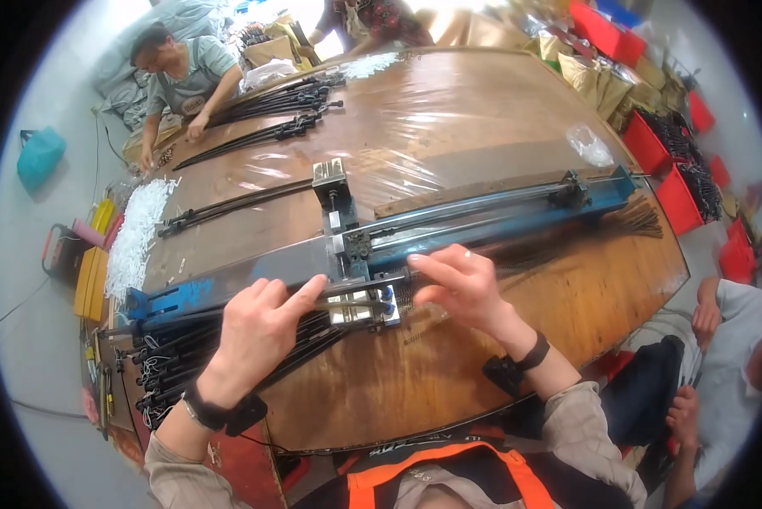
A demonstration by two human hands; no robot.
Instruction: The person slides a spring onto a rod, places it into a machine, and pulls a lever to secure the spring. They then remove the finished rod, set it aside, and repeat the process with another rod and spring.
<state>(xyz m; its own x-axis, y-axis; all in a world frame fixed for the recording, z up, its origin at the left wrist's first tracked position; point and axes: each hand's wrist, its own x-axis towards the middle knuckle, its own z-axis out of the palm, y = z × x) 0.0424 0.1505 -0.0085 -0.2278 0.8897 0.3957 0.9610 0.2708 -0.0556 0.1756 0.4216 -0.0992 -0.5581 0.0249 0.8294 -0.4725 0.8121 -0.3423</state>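
1. Head view, left hand [258,324]: back up, fingers curled, index stretched along the black rod [365,284]; cannot tell its hold.
2. Right hand [464,284]: thumb and index apart, near the rod's end.
3. Rod: above the metal block [347,310].

Left: a teal bag [41,156]; a yellow crate [91,282] beside the table [588,276]. Upper left: a co-worker [207,64] in short sleeves and an apron, at the table's edge. Upper right: a crumpled clear plastic bag [589,147] on the table; beyond, red bins [677,202] holding dark parts [696,192], and tan sacks [581,75].
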